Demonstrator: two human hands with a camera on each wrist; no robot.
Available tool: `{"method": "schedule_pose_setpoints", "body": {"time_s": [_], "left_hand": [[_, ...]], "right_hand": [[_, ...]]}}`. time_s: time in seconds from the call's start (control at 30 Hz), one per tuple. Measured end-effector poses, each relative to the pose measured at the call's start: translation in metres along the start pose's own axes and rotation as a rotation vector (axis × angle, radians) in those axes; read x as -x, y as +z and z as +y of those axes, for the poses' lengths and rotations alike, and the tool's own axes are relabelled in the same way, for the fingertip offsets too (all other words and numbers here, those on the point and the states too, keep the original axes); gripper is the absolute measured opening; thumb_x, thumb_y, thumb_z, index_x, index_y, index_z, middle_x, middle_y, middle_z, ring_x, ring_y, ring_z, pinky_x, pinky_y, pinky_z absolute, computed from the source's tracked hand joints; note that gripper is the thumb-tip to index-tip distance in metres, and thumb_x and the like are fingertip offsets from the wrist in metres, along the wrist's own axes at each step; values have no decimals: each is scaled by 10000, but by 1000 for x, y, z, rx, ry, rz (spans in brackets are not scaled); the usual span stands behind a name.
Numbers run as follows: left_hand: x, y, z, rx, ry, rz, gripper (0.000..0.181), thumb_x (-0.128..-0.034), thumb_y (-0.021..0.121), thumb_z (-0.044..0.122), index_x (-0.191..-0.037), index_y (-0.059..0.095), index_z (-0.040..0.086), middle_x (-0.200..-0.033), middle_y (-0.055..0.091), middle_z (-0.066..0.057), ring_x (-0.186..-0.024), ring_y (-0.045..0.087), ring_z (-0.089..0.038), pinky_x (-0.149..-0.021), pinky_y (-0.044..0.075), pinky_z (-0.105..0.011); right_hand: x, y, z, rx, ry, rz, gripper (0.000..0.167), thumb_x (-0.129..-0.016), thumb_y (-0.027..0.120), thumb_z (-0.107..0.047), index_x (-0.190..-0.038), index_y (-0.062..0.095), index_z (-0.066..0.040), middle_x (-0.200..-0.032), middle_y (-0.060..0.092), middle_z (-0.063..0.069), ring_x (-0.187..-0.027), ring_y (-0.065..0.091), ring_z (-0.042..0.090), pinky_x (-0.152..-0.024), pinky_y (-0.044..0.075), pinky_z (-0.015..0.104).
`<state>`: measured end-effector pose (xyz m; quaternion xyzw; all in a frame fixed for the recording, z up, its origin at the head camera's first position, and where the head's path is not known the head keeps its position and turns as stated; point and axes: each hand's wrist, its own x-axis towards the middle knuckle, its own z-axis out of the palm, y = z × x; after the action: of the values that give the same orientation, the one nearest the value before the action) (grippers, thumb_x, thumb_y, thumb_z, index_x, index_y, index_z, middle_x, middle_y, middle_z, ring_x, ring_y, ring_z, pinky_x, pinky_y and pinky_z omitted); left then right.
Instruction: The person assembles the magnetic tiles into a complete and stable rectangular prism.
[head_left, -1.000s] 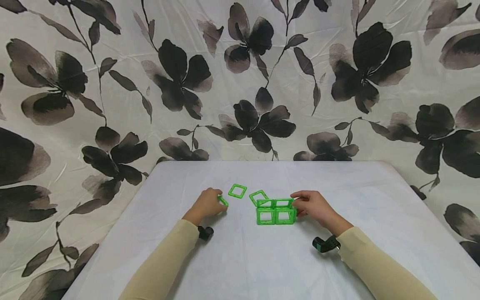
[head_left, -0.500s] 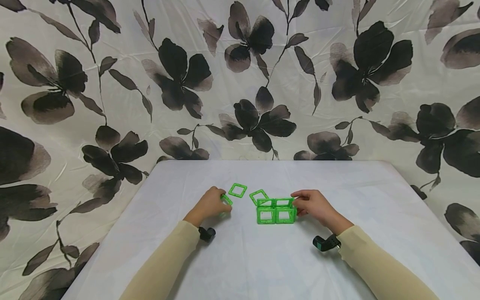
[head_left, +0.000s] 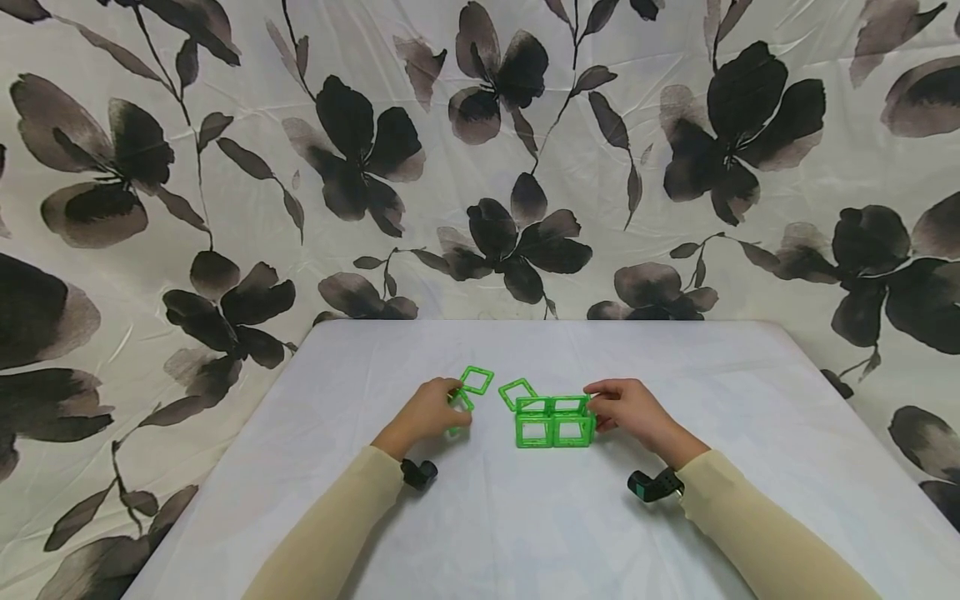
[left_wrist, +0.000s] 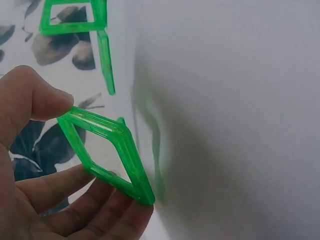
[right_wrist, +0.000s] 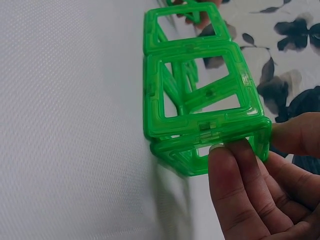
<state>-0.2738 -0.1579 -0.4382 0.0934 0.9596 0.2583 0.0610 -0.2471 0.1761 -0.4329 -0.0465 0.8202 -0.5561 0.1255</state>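
My left hand pinches a green square magnetic tile by its edges, thumb on one corner and fingertips along the opposite side. It is held tilted, at the left of a loose green tile lying flat. At centre right stands a box of green magnetic tiles, two squares wide at the front. My right hand grips the box's right end; in the right wrist view the fingertips press the end tile and the thumb is at its far edge. Parts of both grips are hidden.
Another green tile lies angled behind the box's left end, partly hidden by it. Everything sits on a white-covered table. A floral cloth hangs behind. Each wrist wears a black camera.
My left hand has moved right with its tile, closer to the loose flat tile. The box has shifted very slightly right, with my right hand still gripping its end.
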Motion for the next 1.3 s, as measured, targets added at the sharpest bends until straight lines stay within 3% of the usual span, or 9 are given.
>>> {"method": "schedule_pose_setpoints", "body": {"time_s": [0.5,1.3], "left_hand": [[8,7,16,51,81,-3,638,-772,716,238,-1350,538,35,-1182,622,-100,-1045,581,-215,-931,491,-399],[16,21,33,273,157,-84,641,-823,705,189,-1404,468,57,-1361,563,-105,-1257,558,-259,-1026,462,-419]], "right_hand": [[-2,-1,4,-8,-7,-6,451,-938,590,-125,-1336,513,74,-1156,646,262,-770,659,181,-720,580,391],[0,0,1,-9,-7,-2,447,-929,600,-120,-1325,524,73,-1134,657,243,-759,653,169,-708,578,365]]}}
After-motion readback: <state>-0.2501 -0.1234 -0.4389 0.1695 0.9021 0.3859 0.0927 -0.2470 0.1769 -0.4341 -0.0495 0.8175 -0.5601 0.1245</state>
